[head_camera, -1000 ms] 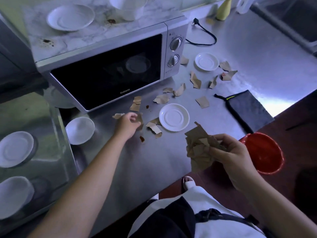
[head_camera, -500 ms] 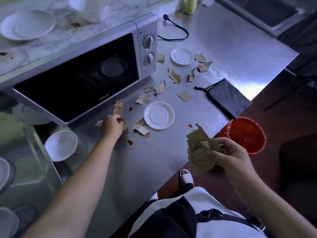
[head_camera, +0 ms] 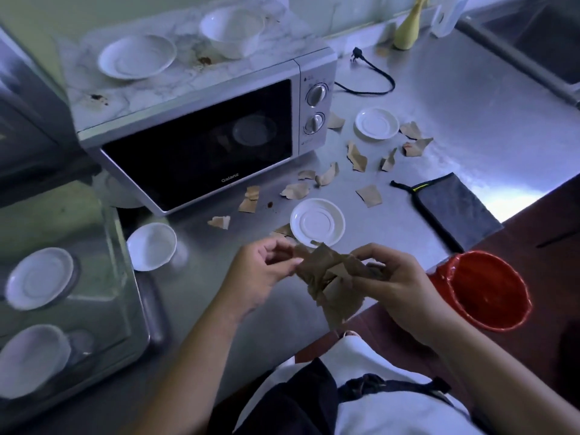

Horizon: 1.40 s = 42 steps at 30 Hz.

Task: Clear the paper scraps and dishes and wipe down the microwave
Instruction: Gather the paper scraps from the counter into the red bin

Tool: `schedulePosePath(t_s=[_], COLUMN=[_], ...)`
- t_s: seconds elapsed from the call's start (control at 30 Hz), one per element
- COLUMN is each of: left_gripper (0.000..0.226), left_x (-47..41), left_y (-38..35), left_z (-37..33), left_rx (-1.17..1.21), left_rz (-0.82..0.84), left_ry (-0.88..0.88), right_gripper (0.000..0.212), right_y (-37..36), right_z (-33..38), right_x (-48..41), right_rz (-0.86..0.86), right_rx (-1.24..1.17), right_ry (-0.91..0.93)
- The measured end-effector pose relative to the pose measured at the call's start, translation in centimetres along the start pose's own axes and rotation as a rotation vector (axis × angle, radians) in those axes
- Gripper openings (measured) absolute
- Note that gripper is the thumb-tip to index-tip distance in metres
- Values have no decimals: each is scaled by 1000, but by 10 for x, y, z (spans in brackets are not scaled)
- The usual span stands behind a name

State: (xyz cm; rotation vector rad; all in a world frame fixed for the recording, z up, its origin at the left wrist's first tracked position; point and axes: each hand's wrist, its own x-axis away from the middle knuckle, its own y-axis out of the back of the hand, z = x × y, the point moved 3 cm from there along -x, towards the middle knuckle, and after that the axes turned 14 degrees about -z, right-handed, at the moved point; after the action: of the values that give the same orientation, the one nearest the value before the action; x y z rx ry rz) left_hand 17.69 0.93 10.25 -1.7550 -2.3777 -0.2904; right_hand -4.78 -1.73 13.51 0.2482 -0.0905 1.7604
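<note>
Pinches with the left grip (head_camera: 266, 271), raised from the desk (head_camera: 470, 98) before the microwave (head_camera: 201, 146), the wad of scraps (head_camera: 326, 277) clenched in the right grip (head_camera: 392, 277). Leaves many loose scraps (head_camera: 370, 196) beyond. Puts the red bin (head_camera: 483, 290) near for dumping. Leaves saucers (head_camera: 317, 222) and wiping undone.

The stainless-steel counter (head_camera: 455, 89) carries a silver microwave (head_camera: 201, 146), a small white bowl (head_camera: 151, 246) before it, a near saucer (head_camera: 317, 222), a far saucer (head_camera: 376, 123), torn brown paper scraps (head_camera: 369, 195) strewn between them, a grey cloth (head_camera: 455, 211) and a black power cord (head_camera: 370, 73).
</note>
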Motion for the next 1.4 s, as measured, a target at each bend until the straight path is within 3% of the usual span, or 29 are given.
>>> schedulePosePath(t_s=[0.17, 0.33, 0.57, 0.63, 0.73, 0.83, 0.93, 1.03, 1.17, 1.3, 1.4], left_gripper=[21, 29, 23, 27, 22, 16, 26, 28, 47, 29, 21], left_x=[22, 38, 36, 23, -11, -52, -92, -129, -161, -168, -159], left_y=[-9, -2, 7, 14, 39, 74, 96, 100, 101, 100, 100], left_z=[0, 1, 10, 21, 50, 75, 85, 90, 98, 112, 120], left_rx=[64, 103, 88, 62, -72, -500, -834, -908, -906, -951, -852], left_rz=[18, 143, 97, 2, -273, -456, -474, -488, -506, -465, -510], left_ry=[19, 17, 70, 82, 148, 120, 60, 39, 83, -45, -70], right_gripper=[21, 25, 25, 33, 41, 38, 35, 34, 27, 21, 24], right_y=[-4, -11, -15, -13, -7, 1, 7, 8, 12, 14, 17], right_z=[0, -4, -5, -6, -9, -9, -12, -15, -19, -23, -32], right_x=[-11, -14, -20, -21, -18, -12, -5, 6, 27, 48, 58], right_rz=[93, 193, 146, 119, 41, -46, -122, -203, -313, -395, -463], right_rx=[35, 66, 232, 232, 156, 94, 32, -23, -94, -184, -157], right_ry=[8, 5, 100, 73, 10, -12, -47, -64, -84, -129, -138])
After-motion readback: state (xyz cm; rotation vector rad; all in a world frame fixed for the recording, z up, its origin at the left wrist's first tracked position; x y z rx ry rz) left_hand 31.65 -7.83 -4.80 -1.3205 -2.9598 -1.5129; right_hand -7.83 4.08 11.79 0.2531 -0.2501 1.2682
